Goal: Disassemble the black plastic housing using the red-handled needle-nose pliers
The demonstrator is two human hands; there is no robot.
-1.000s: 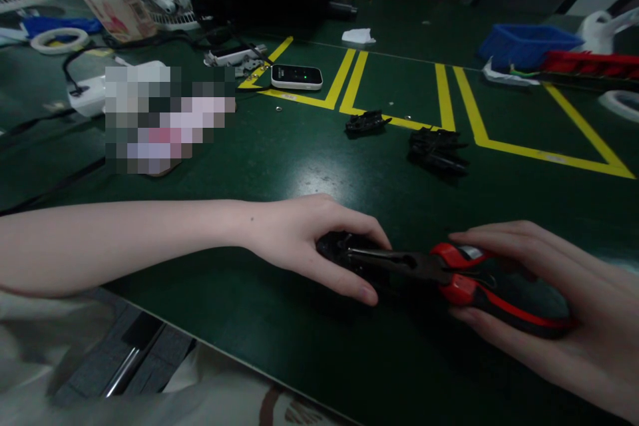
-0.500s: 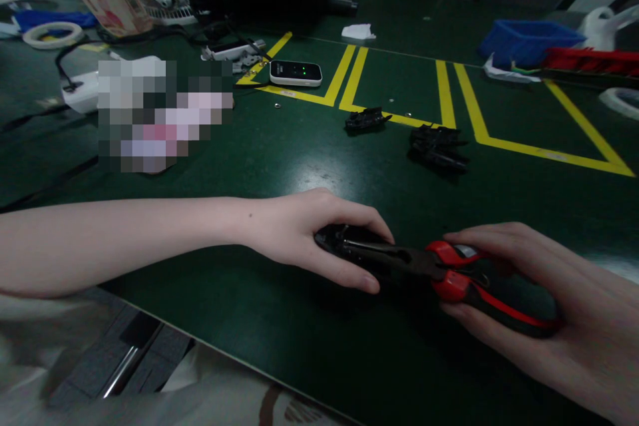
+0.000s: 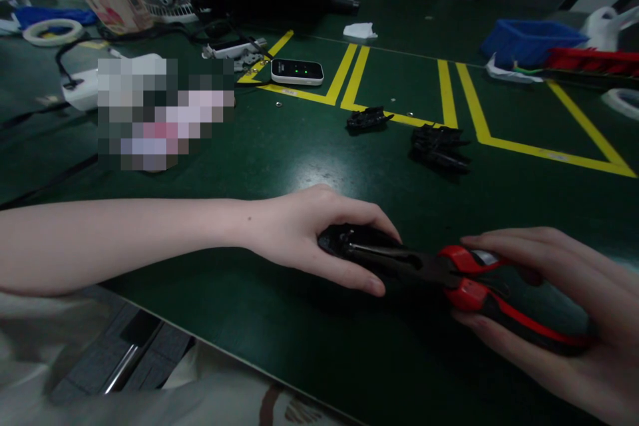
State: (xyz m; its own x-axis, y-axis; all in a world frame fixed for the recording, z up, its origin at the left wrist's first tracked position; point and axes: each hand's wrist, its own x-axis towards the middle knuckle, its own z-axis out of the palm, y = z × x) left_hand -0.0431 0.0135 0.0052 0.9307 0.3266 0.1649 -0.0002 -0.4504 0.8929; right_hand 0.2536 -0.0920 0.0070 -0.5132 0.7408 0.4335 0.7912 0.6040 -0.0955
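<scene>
My left hand (image 3: 307, 233) lies low over the green table, thumb and fingers curled round a dark black part (image 3: 333, 241). Most of that part is covered by the hand, so its exact kind cannot be made out. My right hand (image 3: 606, 319) grips needle-nose pliers (image 3: 466, 294) by their red and black handles. Their long dark jaws point left, between my left thumb and forefinger, against the black part. Whether the tips clamp something there is hard to see in the dim light.
Beyond my hands lie two clusters of black jagged pieces (image 3: 440, 148) (image 3: 368, 118), near yellow tape lines (image 3: 449, 93). A small white-edged device with green lights (image 3: 297, 71) sits further back. At the back right stand a blue bin (image 3: 529, 40) and a red rack (image 3: 594, 63).
My right hand and the pliers have shifted to the right and slightly toward me. My left hand, still round the black part, has moved a little to the right.
</scene>
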